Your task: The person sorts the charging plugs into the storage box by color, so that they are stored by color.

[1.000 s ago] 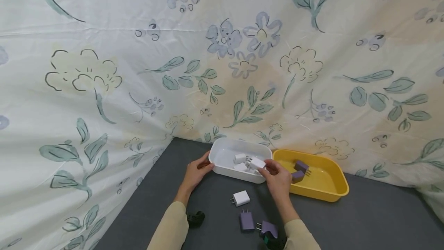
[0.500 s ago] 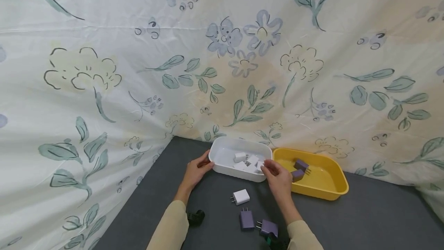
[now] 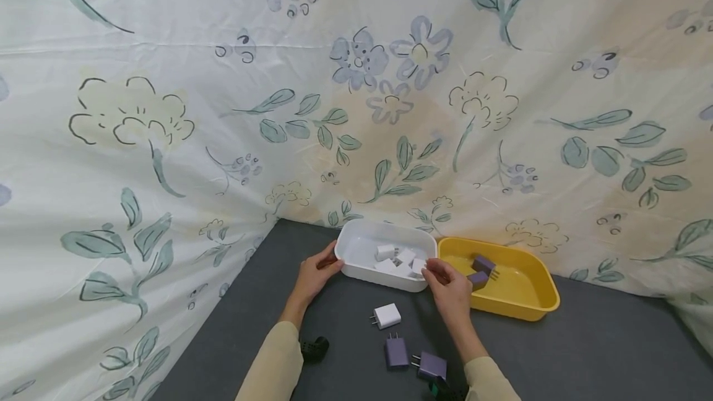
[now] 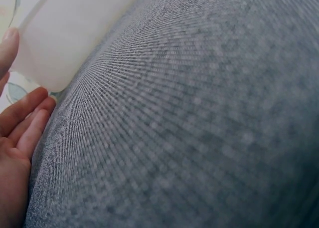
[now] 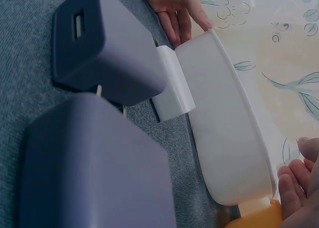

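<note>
My left hand [image 3: 315, 276] holds the left end of a white plastic bin [image 3: 356, 270], thumb at its front corner and fingers along the side. Several white charger plugs lie in the bin, one white charger plug [image 3: 417, 267] at its right end. Just beside that plug, my right hand [image 3: 450, 288] hovers at the bin's right front corner, fingers loosely bent. In the right wrist view, nothing shows between the thumb and fingers of the right hand [image 5: 302, 193]. The left wrist view shows the left hand [image 4: 20, 143] by the bin's outer wall [image 4: 60, 43].
On the grey table lie a white charger plug [image 3: 387, 316] and two purple ones, a nearer-left purple plug [image 3: 397, 353] and a right-hand purple plug [image 3: 432, 366]. A yellow bin [image 3: 523, 286] with two purple plugs [image 3: 483, 266] adjoins the white bin. Patterned cloth hangs behind.
The right hand has lowered a white charger plug into the white bin, let it go and drawn slightly right. My left hand has stayed on the bin.
</note>
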`<state>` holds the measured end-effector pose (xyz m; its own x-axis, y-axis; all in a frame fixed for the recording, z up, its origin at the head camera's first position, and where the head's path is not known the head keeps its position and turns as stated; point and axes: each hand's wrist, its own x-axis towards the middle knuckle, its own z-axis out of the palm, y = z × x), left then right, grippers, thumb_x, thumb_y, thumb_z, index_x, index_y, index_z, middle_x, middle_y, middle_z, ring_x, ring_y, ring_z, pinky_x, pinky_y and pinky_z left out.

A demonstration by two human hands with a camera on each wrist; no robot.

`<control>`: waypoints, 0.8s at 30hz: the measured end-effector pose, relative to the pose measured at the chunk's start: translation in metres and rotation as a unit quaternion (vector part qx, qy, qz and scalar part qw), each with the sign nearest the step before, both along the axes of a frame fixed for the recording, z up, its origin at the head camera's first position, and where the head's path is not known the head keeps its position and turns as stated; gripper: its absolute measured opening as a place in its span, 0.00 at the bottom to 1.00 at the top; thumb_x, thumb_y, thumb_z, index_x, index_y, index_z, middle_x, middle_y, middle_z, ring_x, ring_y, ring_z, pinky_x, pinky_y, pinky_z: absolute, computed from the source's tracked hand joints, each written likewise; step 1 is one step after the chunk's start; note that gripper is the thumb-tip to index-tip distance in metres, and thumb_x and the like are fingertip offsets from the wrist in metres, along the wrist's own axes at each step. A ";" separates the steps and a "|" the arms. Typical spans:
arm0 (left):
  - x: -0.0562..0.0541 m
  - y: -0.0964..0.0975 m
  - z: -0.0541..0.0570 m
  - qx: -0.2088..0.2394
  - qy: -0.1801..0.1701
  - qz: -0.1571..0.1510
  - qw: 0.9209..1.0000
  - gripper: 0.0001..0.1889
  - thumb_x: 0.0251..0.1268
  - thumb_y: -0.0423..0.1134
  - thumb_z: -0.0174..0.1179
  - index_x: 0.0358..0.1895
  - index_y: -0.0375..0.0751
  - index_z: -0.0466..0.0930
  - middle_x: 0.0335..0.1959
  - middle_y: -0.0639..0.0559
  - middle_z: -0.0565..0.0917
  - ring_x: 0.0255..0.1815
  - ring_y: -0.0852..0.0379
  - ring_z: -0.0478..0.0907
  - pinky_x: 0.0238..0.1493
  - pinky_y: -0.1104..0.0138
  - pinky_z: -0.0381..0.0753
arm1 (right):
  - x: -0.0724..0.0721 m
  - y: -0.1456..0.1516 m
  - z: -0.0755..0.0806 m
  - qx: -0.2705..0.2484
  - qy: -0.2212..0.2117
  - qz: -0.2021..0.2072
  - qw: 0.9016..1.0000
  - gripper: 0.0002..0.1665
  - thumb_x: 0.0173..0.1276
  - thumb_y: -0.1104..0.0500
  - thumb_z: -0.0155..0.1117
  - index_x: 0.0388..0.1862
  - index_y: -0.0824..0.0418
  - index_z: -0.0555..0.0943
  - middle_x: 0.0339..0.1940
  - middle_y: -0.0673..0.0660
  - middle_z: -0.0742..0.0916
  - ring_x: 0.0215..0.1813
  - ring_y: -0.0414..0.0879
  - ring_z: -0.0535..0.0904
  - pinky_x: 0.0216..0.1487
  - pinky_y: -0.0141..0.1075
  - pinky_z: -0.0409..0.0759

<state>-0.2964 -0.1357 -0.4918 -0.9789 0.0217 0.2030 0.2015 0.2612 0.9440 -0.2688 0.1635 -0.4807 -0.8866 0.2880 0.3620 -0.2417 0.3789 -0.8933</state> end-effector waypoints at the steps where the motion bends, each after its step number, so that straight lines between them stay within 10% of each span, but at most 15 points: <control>1: 0.000 0.000 0.000 0.000 -0.002 -0.001 1.000 0.31 0.63 0.40 0.66 0.70 0.42 0.69 0.53 0.36 0.84 0.53 0.46 0.83 0.53 0.56 0.83 | 0.000 0.000 0.000 -0.002 0.001 0.002 1.000 0.15 0.58 0.63 0.74 0.45 0.62 0.86 0.42 0.59 0.90 0.37 0.25 0.81 0.42 0.15 0.78; 12: -0.022 -0.001 -0.033 0.000 -0.007 0.014 1.000 0.33 0.60 0.48 0.68 0.70 0.54 0.70 0.54 0.42 0.85 0.55 0.48 0.82 0.55 0.53 0.81 | 0.009 0.001 0.001 0.006 0.001 0.023 1.000 0.15 0.59 0.62 0.74 0.45 0.61 0.86 0.43 0.60 0.89 0.43 0.38 0.86 0.44 0.16 0.78; 24: -0.023 -0.001 -0.034 -0.008 -0.008 0.026 1.000 0.32 0.58 0.51 0.69 0.68 0.60 0.72 0.51 0.50 0.87 0.53 0.54 0.83 0.54 0.58 0.82 | 0.021 0.007 0.001 -0.026 -0.009 0.031 0.999 0.18 0.58 0.61 0.75 0.48 0.62 0.86 0.46 0.61 0.89 0.47 0.47 0.86 0.44 0.16 0.78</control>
<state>-0.3195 -0.1370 -0.5257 -0.9820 -0.0253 0.1872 0.1724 0.2857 0.9427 -0.2481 0.1705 -0.4793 -0.9090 0.2509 0.3327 -0.2477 0.3168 -0.9156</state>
